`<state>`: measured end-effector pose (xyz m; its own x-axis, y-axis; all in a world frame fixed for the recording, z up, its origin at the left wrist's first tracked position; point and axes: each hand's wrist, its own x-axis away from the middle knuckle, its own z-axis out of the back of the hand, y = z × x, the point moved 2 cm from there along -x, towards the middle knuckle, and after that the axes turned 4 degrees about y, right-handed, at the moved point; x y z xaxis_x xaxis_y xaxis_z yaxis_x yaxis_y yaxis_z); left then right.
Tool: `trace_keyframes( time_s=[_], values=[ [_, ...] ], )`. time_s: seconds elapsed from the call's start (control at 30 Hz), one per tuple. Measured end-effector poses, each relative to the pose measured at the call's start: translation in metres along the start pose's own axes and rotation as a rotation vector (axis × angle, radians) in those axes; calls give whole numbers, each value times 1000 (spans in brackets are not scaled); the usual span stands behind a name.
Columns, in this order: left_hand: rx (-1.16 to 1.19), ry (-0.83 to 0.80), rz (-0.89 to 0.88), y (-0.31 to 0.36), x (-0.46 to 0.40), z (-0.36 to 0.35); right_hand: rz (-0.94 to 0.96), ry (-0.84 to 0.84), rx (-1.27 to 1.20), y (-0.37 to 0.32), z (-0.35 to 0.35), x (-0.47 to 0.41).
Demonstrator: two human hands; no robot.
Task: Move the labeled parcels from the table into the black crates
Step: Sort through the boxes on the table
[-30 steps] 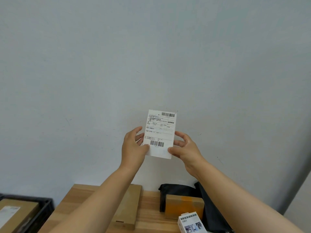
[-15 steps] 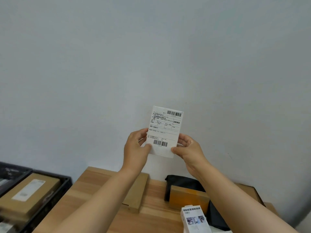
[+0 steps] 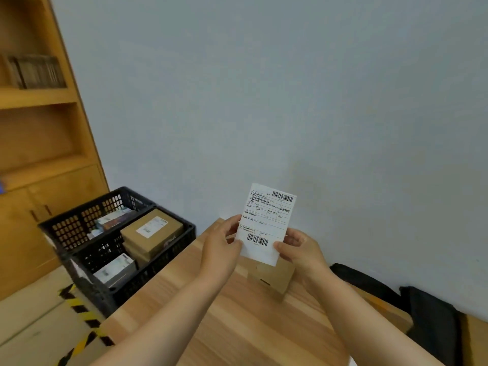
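While both hands (image 3: 220, 245) (image 3: 299, 249) pinch a label (image 3: 265, 223), black crates (image 3: 116, 249) flank the wooden table (image 3: 224, 313).

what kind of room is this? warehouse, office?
Probably a small office or back room used for packing parcels, not a warehouse: black crates holding labeled boxes beside a wooden table, a wooden bookshelf, and both hands holding up a shipping label.

two black crates (image 3: 79, 228), one shipping label (image 3: 266, 223)
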<state>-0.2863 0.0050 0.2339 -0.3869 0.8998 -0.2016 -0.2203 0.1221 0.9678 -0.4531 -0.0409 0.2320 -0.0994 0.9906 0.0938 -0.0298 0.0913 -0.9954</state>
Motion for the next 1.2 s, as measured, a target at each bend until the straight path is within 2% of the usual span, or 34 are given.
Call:
trace_keyframes(
  time_s=[0.3,0.47,0.6,0.8,1.2],
  values=[
    [-49,60,87,-67,-11,199,-57,-173,59,31,-202,15],
    [-45,60,183,-104,-14,313,-113,-193,71,59,-323,27],
    [-77,50,251,-134,-20,378,-171,-209,79,78,-392,34],
    [-71,26,347,-175,-44,434,-263,-205,117,98,-459,23],
    [-152,-11,481,-245,-148,473,-377,-178,139,135,-547,-78]
  ],
)
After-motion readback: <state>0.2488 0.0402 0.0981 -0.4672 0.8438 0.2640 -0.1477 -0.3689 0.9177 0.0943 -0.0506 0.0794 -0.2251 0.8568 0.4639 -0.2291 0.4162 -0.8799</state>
